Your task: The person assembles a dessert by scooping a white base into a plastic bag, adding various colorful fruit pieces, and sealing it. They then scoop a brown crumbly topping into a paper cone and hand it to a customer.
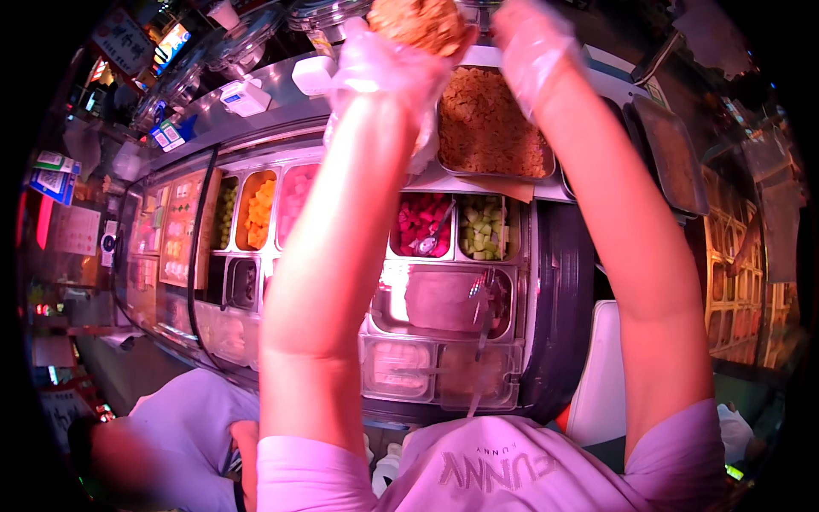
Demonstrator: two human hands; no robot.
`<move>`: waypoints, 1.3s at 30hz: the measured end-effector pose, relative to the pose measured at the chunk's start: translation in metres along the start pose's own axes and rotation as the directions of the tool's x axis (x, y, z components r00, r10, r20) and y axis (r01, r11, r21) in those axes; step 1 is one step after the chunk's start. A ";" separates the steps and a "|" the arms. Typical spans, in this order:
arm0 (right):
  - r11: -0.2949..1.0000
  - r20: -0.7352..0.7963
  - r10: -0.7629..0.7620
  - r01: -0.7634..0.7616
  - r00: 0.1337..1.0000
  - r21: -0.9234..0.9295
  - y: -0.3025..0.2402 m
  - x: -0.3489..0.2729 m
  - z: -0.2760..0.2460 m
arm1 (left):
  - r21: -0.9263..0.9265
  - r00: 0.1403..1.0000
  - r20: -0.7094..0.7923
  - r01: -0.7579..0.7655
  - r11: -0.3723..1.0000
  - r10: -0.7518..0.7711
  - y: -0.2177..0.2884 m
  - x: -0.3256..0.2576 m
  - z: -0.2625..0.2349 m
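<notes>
Up at the top edge, my left hand (pixel 384 72), in a clear plastic glove, is closed around a rounded lump covered in brown crumbs (pixel 418 24). What lies under the crumbs is hidden. My right hand (pixel 536 43), also gloved, is raised to the right of the lump and apart from it. Motion smears its fingers, so its grip is unclear. Just below the hands, between my forearms, a rectangular tray (pixel 503 176) holds a thick layer of brown crumbs (pixel 493 119).
Below is a counter with metal pans of orange cubes (pixel 258 209), red cubes (pixel 418 222) and green cubes (pixel 483 226). Lidded containers (pixel 397 367) sit nearer me. A dark-rimmed tray (pixel 670 154) stands at right. Another person (pixel 188 427) bends at lower left.
</notes>
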State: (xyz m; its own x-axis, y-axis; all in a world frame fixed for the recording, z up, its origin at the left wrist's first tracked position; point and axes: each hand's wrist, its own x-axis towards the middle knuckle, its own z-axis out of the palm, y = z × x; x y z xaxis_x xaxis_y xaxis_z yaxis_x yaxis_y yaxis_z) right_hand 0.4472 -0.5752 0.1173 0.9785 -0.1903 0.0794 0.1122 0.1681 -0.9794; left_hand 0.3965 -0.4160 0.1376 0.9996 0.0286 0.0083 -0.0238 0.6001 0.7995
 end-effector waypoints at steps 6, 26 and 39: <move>0.679 0.294 0.115 0.141 0.949 -0.721 0.054 -0.051 0.043 | -0.281 0.950 -0.051 0.284 0.917 -0.309 0.022 -0.006 -0.076; 0.618 0.333 0.164 0.167 0.928 -0.768 0.095 -0.026 0.056 | 0.945 0.922 0.000 -0.126 -0.302 -0.387 0.064 0.001 -0.077; 0.419 0.580 -0.277 0.639 0.766 -0.645 0.071 -0.014 0.068 | 0.782 0.971 0.212 -0.237 0.576 0.112 0.039 0.003 -0.146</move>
State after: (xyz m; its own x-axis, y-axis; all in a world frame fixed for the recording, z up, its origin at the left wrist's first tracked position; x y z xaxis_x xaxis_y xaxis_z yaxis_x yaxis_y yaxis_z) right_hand 0.4529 -0.4945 0.0597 0.8192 0.3683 0.4396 0.5607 -0.6753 -0.4792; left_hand 0.3957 -0.2759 0.0810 0.9716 -0.0747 0.2246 -0.2366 -0.2861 0.9285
